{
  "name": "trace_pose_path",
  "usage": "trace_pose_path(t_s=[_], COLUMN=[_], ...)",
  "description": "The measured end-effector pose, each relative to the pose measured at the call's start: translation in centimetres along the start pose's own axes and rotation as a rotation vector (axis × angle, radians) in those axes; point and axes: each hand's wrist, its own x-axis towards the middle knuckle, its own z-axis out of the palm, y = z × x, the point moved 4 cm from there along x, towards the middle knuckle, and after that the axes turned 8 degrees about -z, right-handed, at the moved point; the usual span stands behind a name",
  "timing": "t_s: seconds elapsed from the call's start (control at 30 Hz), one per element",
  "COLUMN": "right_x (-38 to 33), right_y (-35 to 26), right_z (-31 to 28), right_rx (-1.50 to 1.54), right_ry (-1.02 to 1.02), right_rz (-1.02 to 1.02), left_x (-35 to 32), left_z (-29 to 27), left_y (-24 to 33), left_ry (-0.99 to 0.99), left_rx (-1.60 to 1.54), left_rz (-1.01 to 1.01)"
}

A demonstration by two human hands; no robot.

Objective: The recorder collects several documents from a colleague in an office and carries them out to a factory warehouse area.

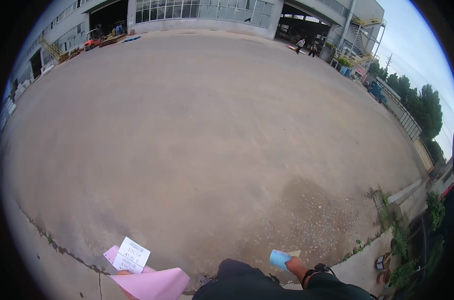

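Concrete yard [212, 125] — left hand [123, 272] low, holding pink sheet [156, 284].

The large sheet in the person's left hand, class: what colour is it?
The large sheet is pink, showing best in the head view.

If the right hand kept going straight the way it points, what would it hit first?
The right hand holds a blue item; past that, its way looks free over the ground, though its height is hard to judge.
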Motion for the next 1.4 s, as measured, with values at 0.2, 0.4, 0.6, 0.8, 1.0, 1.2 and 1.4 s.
trace_pose_path(t_s=[0.2, 0.4, 0.6, 0.8, 1.0, 1.2, 1.4], right_x=[0.6, 16.3, 22.6, 22.4, 26.6, 21.8, 32.2], right_y=[-17.7, -52.7, -102.0, -131.9, -130.0, -137.6, -167.8], right_z=[3.6, 8.3, 6.1, 7.8, 19.9, 27.5, 36.2], right_rx=[-0.139, -0.116, 0.121, 0.262, -0.119, -0.303, -0.292], right_ry=[-0.053, -0.11, -0.049, 0.056, -0.013, -0.27, -0.246], right_rz=[0.064, -0.249, -0.988, -1.143, -0.487, -0.18, -0.341], left_x=[23.3, 45.0, 64.9, 88.5, 113.7, 135.7, 158.4], left_z=[3.9, 12.7, 19.1, 21.3, 19.9, 25.4, 32.6], left_y=[-4.2, -2.3, 4.3, 3.1, 2.1, 11.1, 13.4], left_ry=[-0.236, 0.095, 0.138, 0.123, -0.039, 0.172, 0.159], left_rx=[-0.284, 0.356, 0.272, 0.258, 0.343, 1.527, 1.502], left_rz=[-0.238, 0.103, 0.03, 0.006, 0.104, 0.905, 0.806])
